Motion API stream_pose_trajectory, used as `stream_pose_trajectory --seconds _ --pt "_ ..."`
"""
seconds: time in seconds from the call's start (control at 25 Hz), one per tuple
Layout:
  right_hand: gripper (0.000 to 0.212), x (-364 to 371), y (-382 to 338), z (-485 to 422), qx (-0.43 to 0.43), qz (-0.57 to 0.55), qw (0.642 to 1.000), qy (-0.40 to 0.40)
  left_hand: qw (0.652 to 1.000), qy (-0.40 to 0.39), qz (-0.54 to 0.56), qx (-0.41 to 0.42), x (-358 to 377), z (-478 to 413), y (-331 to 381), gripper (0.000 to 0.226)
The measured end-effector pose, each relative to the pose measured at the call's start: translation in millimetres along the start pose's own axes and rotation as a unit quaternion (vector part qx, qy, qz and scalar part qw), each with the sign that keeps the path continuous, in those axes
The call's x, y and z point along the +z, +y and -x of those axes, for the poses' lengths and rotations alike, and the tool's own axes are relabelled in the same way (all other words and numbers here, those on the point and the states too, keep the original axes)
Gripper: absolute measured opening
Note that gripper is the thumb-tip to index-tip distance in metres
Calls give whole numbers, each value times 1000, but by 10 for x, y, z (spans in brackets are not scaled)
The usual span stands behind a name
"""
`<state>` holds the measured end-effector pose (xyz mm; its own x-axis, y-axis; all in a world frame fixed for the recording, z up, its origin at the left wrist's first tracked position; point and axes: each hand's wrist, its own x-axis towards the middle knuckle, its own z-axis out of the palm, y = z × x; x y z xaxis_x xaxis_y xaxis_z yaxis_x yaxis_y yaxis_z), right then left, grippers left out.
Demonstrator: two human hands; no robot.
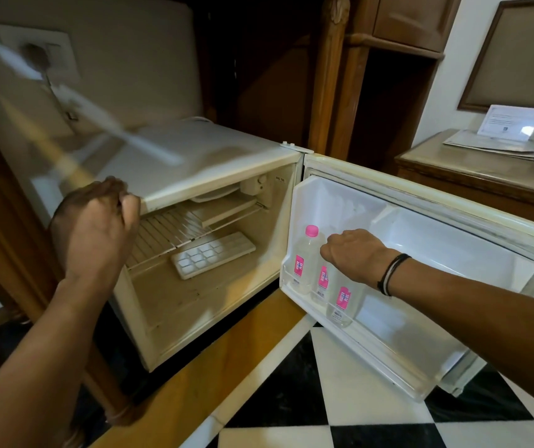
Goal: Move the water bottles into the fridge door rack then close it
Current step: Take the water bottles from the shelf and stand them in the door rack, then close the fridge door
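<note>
Now, left hand [97,221]: fingers curled over the fridge [194,163] top edge, bracing.
Right hand [353,253]: fingers closed on a bottle [343,302] top (cap hidden), seating it in the door rack [372,344].
Other bottles [304,260]: upright alongside.

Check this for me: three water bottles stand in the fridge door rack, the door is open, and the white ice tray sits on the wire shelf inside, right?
One thing is off. In the head view the ice tray lies on the fridge floor, below the wire shelf, not on it. The rest holds: three water bottles stand in the door rack, and the door is open.
</note>
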<state>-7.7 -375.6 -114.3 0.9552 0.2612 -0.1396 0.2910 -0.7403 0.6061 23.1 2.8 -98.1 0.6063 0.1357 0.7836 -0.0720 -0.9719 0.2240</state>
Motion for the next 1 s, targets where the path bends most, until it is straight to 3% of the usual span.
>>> stream_pose_trajectory --seconds 0.16,0.24,0.4,0.56,0.76,1.0 --pt "35 -338 425 177 64 -83 970 221 1000 -22 3 -13 -35 0 63 45" --pt "42 -425 806 293 113 -119 949 271 1000 -26 13 -12 -42 -3 102 46" --pt "49 -259 1061 413 113 -117 983 80 1000 -23 16 -14 -70 -6 52 47" --pt "48 -296 1122 461 88 -165 981 55 999 -34 14 -22 -56 -10 105 50" --pt "45 -623 1129 447 74 -173 981 -35 997 -58 41 -35 -102 -27 64 52" --pt "49 -982 950 377 1 -210 974 -85 989 -129 49 -54 -170 -46 88 58"
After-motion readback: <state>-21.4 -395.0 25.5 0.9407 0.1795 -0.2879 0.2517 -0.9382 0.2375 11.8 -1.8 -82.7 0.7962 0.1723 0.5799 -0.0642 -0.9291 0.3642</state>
